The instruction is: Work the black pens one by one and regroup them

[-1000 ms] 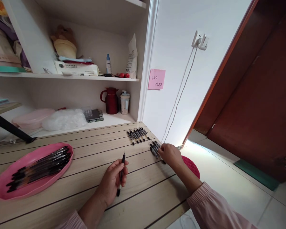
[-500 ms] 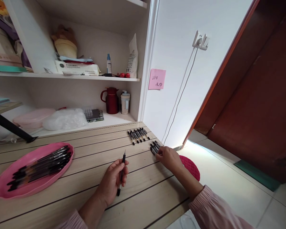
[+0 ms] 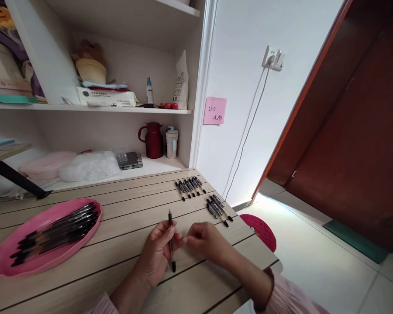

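In my left hand (image 3: pixel 157 253) a slim black gel pen (image 3: pixel 171 244) is held upright, its bare writing tip pointing up and its dark end down. My right hand (image 3: pixel 206 242) is beside it, thumb and fingers pinched together close to my left fingertips. Whatever the right fingers may hold is hidden. Beyond the right hand lies a group of pens and caps (image 3: pixel 218 209) near the table's right edge. Farther back is a tidy row of similar pens (image 3: pixel 189 187). At the left, a pink oval tray (image 3: pixel 46 262) carries a pile of black pens (image 3: pixel 62 229).
The wooden table (image 3: pixel 124 226) ends at the right above a red round seat (image 3: pixel 262 231). Behind stand white shelves with a dark red jug (image 3: pixel 153 140), a cup (image 3: pixel 172 143) and a plastic bag (image 3: pixel 88 166). A cord (image 3: pixel 249 135) runs down the wall.
My right hand has come left and nearer, from the pen group at the right edge to beside my left hand. The left hand still holds its pen, now a little more upright.
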Tool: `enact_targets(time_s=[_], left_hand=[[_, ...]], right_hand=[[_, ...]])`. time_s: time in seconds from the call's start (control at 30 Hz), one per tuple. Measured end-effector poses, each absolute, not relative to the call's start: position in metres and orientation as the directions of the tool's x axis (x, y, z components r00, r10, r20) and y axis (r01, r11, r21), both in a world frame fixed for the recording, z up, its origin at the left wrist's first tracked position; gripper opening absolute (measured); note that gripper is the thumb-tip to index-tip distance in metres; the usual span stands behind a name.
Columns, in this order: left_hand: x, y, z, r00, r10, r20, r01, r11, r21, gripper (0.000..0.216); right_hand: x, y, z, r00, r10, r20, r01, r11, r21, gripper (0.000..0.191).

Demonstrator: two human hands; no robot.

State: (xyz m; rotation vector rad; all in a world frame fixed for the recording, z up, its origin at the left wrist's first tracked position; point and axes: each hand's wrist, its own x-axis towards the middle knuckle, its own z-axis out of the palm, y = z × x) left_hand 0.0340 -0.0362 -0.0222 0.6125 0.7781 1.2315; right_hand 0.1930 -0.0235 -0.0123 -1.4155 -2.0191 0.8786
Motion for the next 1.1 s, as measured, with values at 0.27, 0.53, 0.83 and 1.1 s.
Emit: enact_targets(time_s=[0.27, 0.53, 0.83, 1.1], left_hand=[[0.033, -0.035, -0.024, 0.137, 0.98, -0.146, -0.673, 0.2, 0.712, 0.02], [0.03, -0.033, -0.027, 0.129, 0.971, -0.199, -0.559, 0.237, 0.795, 0.029], [0.029, -0.033, -0.027, 0.176, 0.968, -0.18, -0.49, 0.245, 0.837, 0.023], [0.029, -0.033, -0.024, 0.178, 0.964, -0.197, -0.482, 0.26, 0.837, 0.021]], right_hand=[[0.161, -0.042, -0.031, -0.237, 0.967, 0.09, 0.539, 0.208, -0.816, 0.01], [0.225, -0.005, -0.022, -0.01, 0.991, 0.136, 0.969, 0.043, -0.242, 0.019], [0.243, 0.006, -0.032, 0.004, 0.996, 0.094, 0.99, 0.009, -0.141, 0.02], [0.245, 0.0, -0.028, 0.018, 0.989, 0.146, 0.986, 0.006, -0.164, 0.017]])
